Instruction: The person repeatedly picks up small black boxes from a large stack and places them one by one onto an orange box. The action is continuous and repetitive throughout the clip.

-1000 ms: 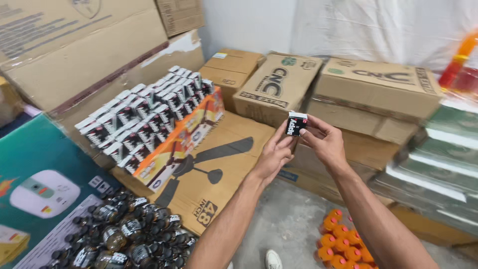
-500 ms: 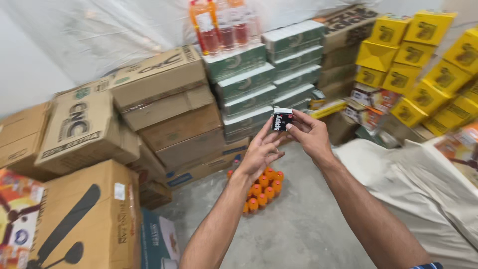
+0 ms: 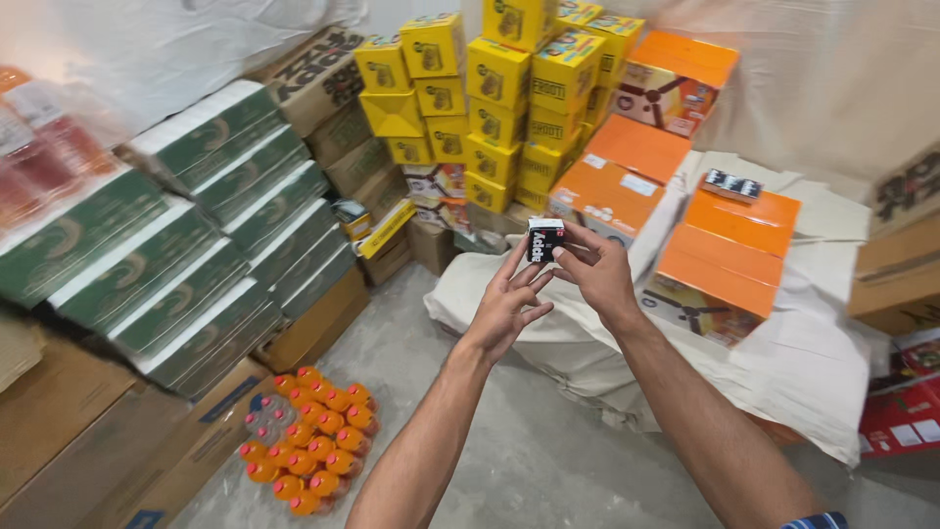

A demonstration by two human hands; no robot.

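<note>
A small black box (image 3: 545,239) with white and red print is held up in front of me at arm's length. My right hand (image 3: 594,274) pinches it from the right with thumb and fingers. My left hand (image 3: 508,303) touches its lower left side with spread fingertips. Behind the box stand orange cartons (image 3: 736,253) lying on a white cloth, and a row of small black boxes (image 3: 732,185) rests on top of one.
Stacked yellow boxes (image 3: 499,88) fill the back. Green and white cartons (image 3: 206,245) are piled on brown cartons (image 3: 117,441) at the left. A shrink-wrapped pack of orange-capped bottles (image 3: 308,436) lies on the grey floor. More brown and red cartons (image 3: 901,411) stand at the right.
My view has swung to the right: the brown cartons slid out at the left and the yellow and orange boxes came into view. Both hands kept the small black box.
</note>
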